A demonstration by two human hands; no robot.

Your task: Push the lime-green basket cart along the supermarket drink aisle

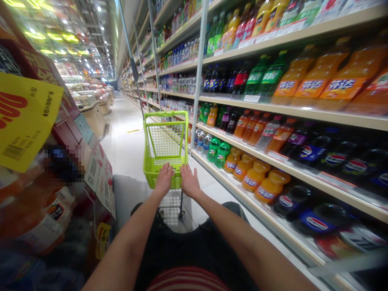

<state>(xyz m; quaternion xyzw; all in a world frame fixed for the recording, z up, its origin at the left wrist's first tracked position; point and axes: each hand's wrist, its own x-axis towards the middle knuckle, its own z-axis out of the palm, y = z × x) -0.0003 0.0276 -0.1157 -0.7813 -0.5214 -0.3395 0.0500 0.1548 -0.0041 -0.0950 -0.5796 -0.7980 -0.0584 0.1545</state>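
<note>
A lime-green shopping cart (166, 161) with a mesh basket stands upright right in front of me. My left hand (165, 178) lies palm down on the near edge of the cart, its fingers stretched forward. Beside it, to the right, my right hand (189, 180) rests on the same edge with its fingers extended and slightly apart. Neither hand is wrapped round the edge as far as I can see, and the undersides of both are hidden. Below the basket, a lower rack (172, 208) and a wheel (181, 215) show between my legs.
Drink shelves (306, 109) line the right side, holding orange soda bottles (266, 186), green bottles (222, 153) and dark cola bottles (321, 222). Stacked boxes (101, 178) and a yellow price sign (28, 117) crowd the left. A tiled aisle (121, 121) runs ahead.
</note>
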